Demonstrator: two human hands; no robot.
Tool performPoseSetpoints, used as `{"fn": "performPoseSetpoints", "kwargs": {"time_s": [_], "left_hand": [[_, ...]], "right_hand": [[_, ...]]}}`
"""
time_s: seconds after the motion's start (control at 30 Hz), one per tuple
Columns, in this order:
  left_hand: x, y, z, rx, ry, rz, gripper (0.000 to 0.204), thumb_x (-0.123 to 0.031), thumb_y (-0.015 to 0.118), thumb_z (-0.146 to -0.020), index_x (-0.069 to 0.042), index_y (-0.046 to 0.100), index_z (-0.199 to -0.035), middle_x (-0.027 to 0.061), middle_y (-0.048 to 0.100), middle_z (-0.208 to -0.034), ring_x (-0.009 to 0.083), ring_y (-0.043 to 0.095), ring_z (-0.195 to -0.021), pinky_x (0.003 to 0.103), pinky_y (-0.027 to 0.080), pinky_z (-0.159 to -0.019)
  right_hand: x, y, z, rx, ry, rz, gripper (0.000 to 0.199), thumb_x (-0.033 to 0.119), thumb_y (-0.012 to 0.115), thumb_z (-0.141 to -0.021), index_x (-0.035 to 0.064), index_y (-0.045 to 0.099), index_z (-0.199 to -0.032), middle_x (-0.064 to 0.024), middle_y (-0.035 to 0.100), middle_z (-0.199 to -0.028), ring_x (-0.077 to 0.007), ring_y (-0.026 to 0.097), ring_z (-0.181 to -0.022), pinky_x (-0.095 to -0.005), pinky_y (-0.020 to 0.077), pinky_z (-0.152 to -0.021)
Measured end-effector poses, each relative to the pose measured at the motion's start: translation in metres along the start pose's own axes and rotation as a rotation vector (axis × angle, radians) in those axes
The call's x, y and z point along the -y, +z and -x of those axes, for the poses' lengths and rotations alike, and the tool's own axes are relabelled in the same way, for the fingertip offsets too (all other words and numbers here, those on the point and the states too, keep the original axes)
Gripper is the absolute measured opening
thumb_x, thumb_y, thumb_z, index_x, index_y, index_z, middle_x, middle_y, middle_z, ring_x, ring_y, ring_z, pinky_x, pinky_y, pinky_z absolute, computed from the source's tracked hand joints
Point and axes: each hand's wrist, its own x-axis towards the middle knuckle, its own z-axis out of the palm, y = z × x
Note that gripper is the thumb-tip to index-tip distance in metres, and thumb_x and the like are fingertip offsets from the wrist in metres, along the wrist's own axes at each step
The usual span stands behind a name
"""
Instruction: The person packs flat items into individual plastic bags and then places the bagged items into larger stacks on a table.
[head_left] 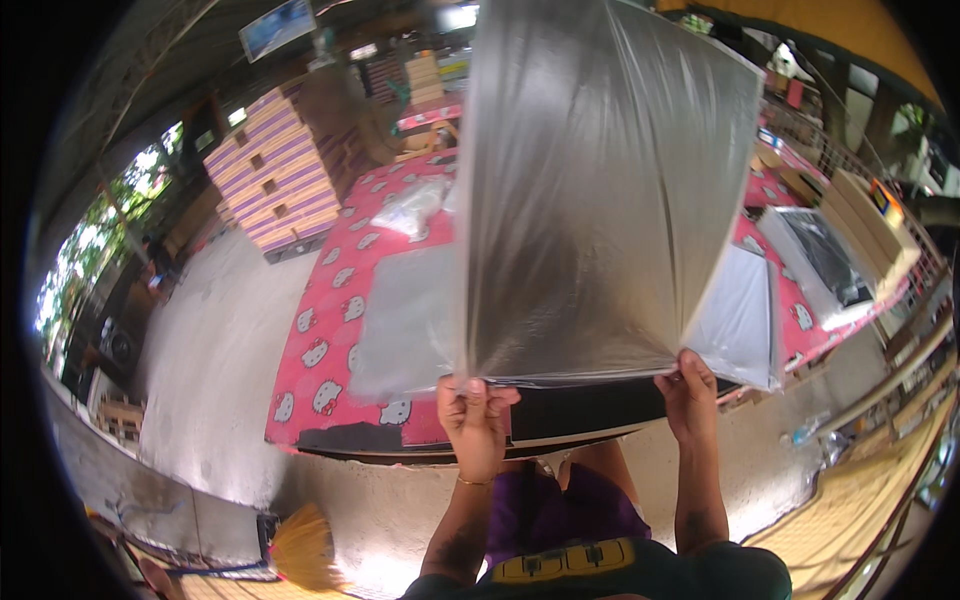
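A large, see-through plastic bag (610, 200) stands upright before me, stretched tall and wrinkled, apparently around a flat greyish panel. My left hand (474, 418) pinches its lower left corner, some fingers stretched along the bottom edge. At the lower right corner, my right hand (690, 396) grips the gathered plastic between thumb and fingers. Beneath the bag, a black flat surface (590, 408) shows along the table's front edge. Flat translucent plastic (405, 310) lies to the left, and more flat plastic sheeting (738, 315) lies to the right, partly covered by the bag.
A pink cartoon-print cloth covers the table (310, 385). Crumpled plastic (412, 207) lies farther back. At right are a plastic-wrapped dark item (822, 255) and a cardboard box (868, 232). Striped stacked boxes (270, 175) stand beyond the left side; a straw broom (305, 550) is below.
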Motion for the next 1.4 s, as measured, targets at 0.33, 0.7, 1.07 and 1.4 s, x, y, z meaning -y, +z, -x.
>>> {"fn": "performPoseSetpoints", "kwargs": {"time_s": [0.33, 0.7, 1.07, 1.4], "left_hand": [[0.024, 0.027, 0.009, 0.008, -0.013, 0.072, 0.007, -0.011, 0.052, -0.098, -0.006, 0.048, -0.101, 0.0062, 0.063, -0.086, 0.0172, 0.069, -0.077, 0.032, 0.061, -0.072], [0.056, 0.035, 0.034, 0.312, -0.381, -0.405, 0.020, -0.016, 0.054, -0.098, 0.004, 0.056, -0.099, 0.0153, 0.067, -0.084, 0.0220, 0.069, -0.074, 0.032, 0.058, -0.071], [0.048, -0.034, 0.025, 0.228, -0.360, -0.590, 0.024, -0.020, 0.055, -0.098, 0.003, 0.063, -0.101, 0.0107, 0.067, -0.085, 0.0191, 0.068, -0.077, 0.030, 0.057, -0.073], [0.040, -0.046, 0.032, 0.255, -0.310, -0.650, 0.023, -0.018, 0.055, -0.098, 0.004, 0.062, -0.101, 0.0100, 0.067, -0.085, 0.0180, 0.066, -0.078, 0.029, 0.055, -0.074]], "right_hand": [[-0.017, 0.034, 0.018, 0.217, 0.125, -0.489, 0.059, 0.056, 0.045, -0.095, 0.0097, 0.047, -0.131, -0.0076, 0.049, -0.138, -0.0241, 0.046, -0.128, -0.0481, 0.0406, -0.101], [-0.009, -0.017, -0.024, -0.189, -0.145, -0.521, 0.022, 0.007, 0.050, -0.098, 0.0035, 0.046, -0.119, -0.0100, 0.059, -0.118, -0.0188, 0.061, -0.105, -0.0352, 0.0529, -0.089], [0.038, -0.115, -0.085, -0.529, -0.474, -0.269, 0.026, 0.004, 0.045, -0.098, 0.0107, 0.043, -0.124, -0.0097, 0.051, -0.121, -0.0261, 0.055, -0.110, -0.0490, 0.0493, -0.088], [0.030, -0.128, -0.059, -0.716, -0.192, 0.250, 0.023, 0.008, 0.059, -0.093, 0.0096, 0.050, -0.114, -0.0044, 0.051, -0.099, -0.0180, 0.052, -0.089, -0.0421, 0.0498, -0.081]]}}
